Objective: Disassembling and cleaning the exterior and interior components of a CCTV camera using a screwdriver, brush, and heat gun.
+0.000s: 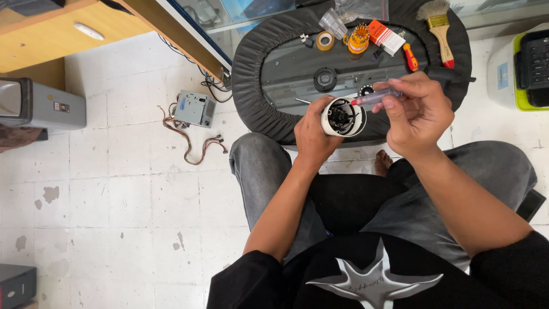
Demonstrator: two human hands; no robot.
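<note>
The left hand (pixel 313 134) has its grip closed around a white round housing (pixel 343 117), open end facing up, with dark parts inside it. It is held above the person's knees, just in front of the near edge of an oval table (pixel 251 68) with a black padded rim and a grey top. The right hand (pixel 417 111) grasps a small clear syringe (pixel 377 97) between thumb and fingers; its red tip rests at the rim of the housing, though whether it touches the inside is hard to tell from this angle.

On the table top lie a roll of yellow tape (pixel 325 40), an orange screwdriver-bit holder (pixel 358 38), a clear plastic cup (pixel 332 23) on its side, an orange-and-white box (pixel 386 36), a red-handled screwdriver (pixel 410 56) and a paint brush (pixel 438 26) with a wooden handle. A black round part (pixel 325 79) sits mid-table.

On the tiled floor (pixel 126 189) to the left, a grey power supply unit (pixel 195 108) lies with its bundle of coloured wires (pixel 191 143) trailing. A grey computer case (pixel 40 106) lies farther left, below a wooden desk (pixel 51 34).
</note>
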